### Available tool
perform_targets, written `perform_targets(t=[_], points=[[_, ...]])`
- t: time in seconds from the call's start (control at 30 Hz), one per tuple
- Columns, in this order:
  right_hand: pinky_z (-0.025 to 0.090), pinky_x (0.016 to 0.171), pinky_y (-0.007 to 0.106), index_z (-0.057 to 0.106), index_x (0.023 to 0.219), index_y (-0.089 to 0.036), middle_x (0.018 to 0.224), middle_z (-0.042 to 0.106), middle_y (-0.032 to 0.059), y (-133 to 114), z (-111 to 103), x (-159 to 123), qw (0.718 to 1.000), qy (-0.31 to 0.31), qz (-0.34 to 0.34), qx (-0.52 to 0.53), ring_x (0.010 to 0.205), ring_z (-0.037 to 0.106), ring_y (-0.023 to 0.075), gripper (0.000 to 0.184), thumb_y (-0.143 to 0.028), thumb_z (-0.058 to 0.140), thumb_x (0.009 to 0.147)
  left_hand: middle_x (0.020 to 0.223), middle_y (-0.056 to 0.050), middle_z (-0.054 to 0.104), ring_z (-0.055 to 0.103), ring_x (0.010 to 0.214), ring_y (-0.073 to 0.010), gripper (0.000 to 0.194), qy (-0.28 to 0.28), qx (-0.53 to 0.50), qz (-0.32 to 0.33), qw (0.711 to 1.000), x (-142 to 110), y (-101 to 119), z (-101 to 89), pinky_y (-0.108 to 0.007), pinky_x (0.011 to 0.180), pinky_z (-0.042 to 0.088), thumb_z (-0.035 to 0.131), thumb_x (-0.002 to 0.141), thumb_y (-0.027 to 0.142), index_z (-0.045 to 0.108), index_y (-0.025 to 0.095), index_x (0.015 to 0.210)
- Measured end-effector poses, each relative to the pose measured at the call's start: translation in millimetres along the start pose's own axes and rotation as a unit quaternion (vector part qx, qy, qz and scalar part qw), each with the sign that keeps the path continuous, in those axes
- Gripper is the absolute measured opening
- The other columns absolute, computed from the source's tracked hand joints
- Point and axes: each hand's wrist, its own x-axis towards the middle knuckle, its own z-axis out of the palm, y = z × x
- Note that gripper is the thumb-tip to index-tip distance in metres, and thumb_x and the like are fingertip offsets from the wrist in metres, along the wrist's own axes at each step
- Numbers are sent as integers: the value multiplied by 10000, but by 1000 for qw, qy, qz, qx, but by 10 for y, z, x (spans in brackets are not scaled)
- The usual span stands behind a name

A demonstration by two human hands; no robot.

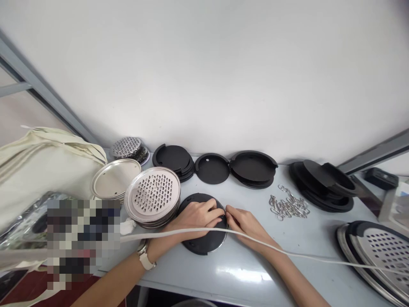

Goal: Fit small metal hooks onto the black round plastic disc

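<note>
A black round plate (200, 245) with a shiny metal rim showing along its right side lies on the grey table before me. My left hand (202, 215), with a watch on the wrist, rests across the plate, its fingers bent and closed at the right edge. From the other side my right hand (241, 221) meets that same edge, thumb and fingertips pinched together. What sits between the right fingertips is too small to make out. Just left of the plate stands a stack of silver perforated grater discs (153, 194), close to my left hand.
Black round covers (212, 168) line the wall, with more piled black rings (322, 183) at right. Small wire clips (287, 204) lie heaped nearby. Plain metal discs (116, 179) and a cream bag (47, 166) are left; grater plates (383, 251) sit front right. A white cable (287, 253) crosses the view.
</note>
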Motion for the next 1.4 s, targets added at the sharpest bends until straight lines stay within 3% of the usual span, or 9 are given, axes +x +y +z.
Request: perform_targets(t=[0.37, 0.63, 0.9, 1.4], points=[[306, 548, 253, 346, 751, -217, 621, 459, -37, -22, -12, -6, 1000, 0, 1, 24, 533, 424, 122, 252, -298, 270, 977, 948, -24, 526, 541, 740, -117, 278, 2, -3, 0, 1000, -6, -5, 21, -227, 604, 430, 350, 968, 294, 537, 220, 1160], [318, 527, 239, 380, 739, -214, 615, 415, -45, -64, -60, 2, 996, 32, 30, 77, 549, 407, 117, 271, -349, 306, 962, 939, -24, 520, 543, 734, -115, 275, 0, -8, -2, 1000, -4, -1, -2, -223, 605, 435, 350, 969, 298, 537, 226, 1158], [246, 476, 212, 392, 712, -203, 574, 339, -64, 2, -88, -8, 993, -10, 40, 111, 521, 308, 94, 281, -364, 355, 941, 953, -27, 520, 556, 760, -124, 275, -5, -11, -7, 1000, -10, -8, 13, -225, 621, 442, 343, 971, 307, 533, 221, 1149], [234, 473, 212, 349, 654, -198, 578, 287, -64, -11, -98, -16, 992, -22, 35, 123, 521, 282, 89, 334, -369, 357, 940, 942, -25, 509, 552, 738, -118, 263, -16, 1, -6, 1000, -10, -4, 3, -223, 594, 435, 345, 970, 305, 529, 229, 1142]])
